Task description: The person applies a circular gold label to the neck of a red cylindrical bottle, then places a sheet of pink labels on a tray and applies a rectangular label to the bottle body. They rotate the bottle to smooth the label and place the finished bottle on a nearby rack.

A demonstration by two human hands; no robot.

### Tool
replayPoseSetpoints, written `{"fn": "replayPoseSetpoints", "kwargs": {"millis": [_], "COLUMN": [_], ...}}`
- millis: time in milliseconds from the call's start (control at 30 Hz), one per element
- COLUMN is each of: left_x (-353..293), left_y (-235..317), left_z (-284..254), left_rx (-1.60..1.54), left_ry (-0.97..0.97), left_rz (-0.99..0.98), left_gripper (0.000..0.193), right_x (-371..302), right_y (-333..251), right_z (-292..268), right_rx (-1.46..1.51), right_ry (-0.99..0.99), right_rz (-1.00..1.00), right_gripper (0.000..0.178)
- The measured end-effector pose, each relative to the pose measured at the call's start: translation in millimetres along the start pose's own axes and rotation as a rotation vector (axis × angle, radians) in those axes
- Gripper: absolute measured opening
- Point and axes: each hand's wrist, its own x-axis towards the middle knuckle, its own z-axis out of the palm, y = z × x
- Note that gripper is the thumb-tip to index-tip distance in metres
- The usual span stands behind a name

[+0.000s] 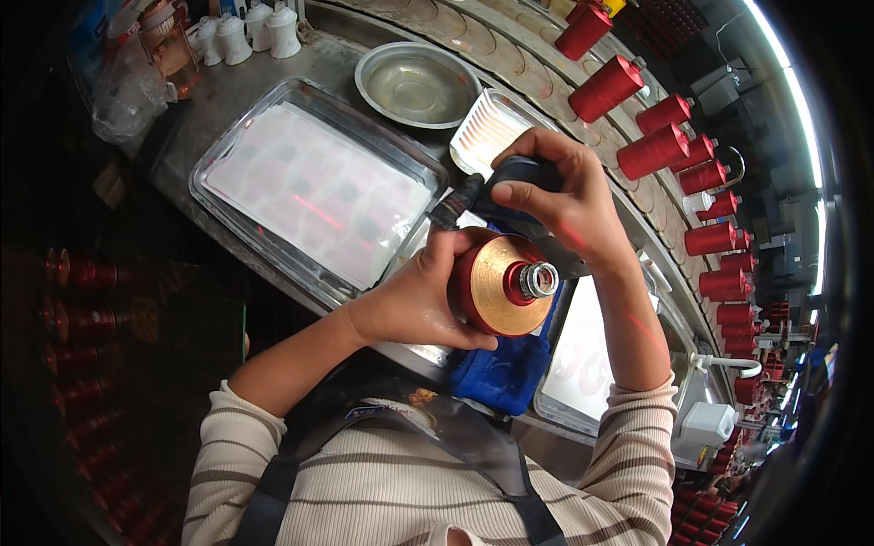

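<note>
My left hand [414, 296] is closed round a red bottle [501, 284] with a gold shoulder and a bare threaded neck. The bottle is tilted, its neck pointing to the right and toward me. A black wrapping [457, 202] covers the tip of a raised digit on that hand. Just beyond the bottle, my right hand [569, 196] grips a dark, smooth-edged block [526, 187] between thumb and fingers; its exact kind is unclear. Below the bottle lies a bunched blue cloth [501, 373].
Left of my hands, a metal tray [205, 173] contains a pale sheet [309, 187] with faint round marks. A metal basin [373, 86] of liquid and a white slotted basket [469, 146] stand beyond. Red bottles [651, 150] line the curved conveyor [510, 59]. Another white sheet [583, 350] lies right.
</note>
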Motion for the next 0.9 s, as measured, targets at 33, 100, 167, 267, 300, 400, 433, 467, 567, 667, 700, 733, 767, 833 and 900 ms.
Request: {"fn": "replayPoseSetpoints", "kwargs": {"millis": [33,100,167,267,300,400,433,467,567,667,700,733,767,833,900], "left_x": [-3.3,-4.2,-3.2,-3.7,-3.9,-3.9,-2.3,-2.4,-3.6,-9.9,-9.6,-11.5,-11.6,-11.5,-9.4], "left_y": [-1.7,-4.3,-10.5,-9.9,-9.5,-5.2,4.4,5.4,5.8,2.5,0.8,-1.7,-3.0,-4.7,-16.3], "left_z": [1.1,-0.3,5.0,6.1,6.0,6.3,5.6,5.8,10.0,16.7,18.2,20.6,22.1,26.2,31.9], "left_rx": [0.017,0.036,-0.01,0.04,0.07,0.12,0.116,0.127,0.154,0.228,0.241,0.256,0.269,0.24,0.21], "left_ry": [0.017,0.114,0.131,0.12,0.112,0.092,0.17,0.184,0.263,0.317,0.342,0.363,0.388,0.402,0.423], "left_rz": [-0.004,0.032,0.073,0.089,0.082,0.028,0.06,0.095,0.221,0.233,0.255,0.271,0.293,0.312,0.349], "left_gripper": [0.118,0.112,0.114,0.113,0.112,0.11,0.104,0.102,0.093,0.092,0.092,0.092,0.093,0.094,0.096], "right_x": [-5.1,-4.3,2.5,-13.5,-24.7,-36.7,-38.0,-49.7,-70.1,-88.2,-96.2,-106.9,-117.1,-139.4,-152.7], "right_y": [-4.9,-16.7,-11.9,-3.1,1.5,21.6,22.8,14.3,17.4,16.8,15.6,16.9,9.3,22.5,17.6], "right_z": [4.2,8.2,5.3,-13.8,-11.3,-13.5,-14.1,-14.5,0.5,8.7,12.3,19.1,31.1,54.3,74.0], "right_rx": [0.079,-0.003,-0.204,-0.022,0.104,-0.255,-0.278,-0.091,-0.065,-0.138,-0.259,-0.373,-0.485,-0.599,-0.561], "right_ry": [-0.087,-0.204,-0.014,0.088,0.052,0.323,0.427,0.375,0.409,0.484,0.472,0.458,0.53,0.614,0.457], "right_rz": [-0.044,-0.048,-0.03,-0.01,-0.144,-0.068,-0.104,-0.084,-0.114,-0.16,-0.274,-0.385,-0.419,-0.555,-0.67], "right_gripper": [0.027,0.025,0.027,0.032,0.023,0.019,0.017,0.017,0.019,0.018,0.019,0.02,0.023,0.028,0.031]}}
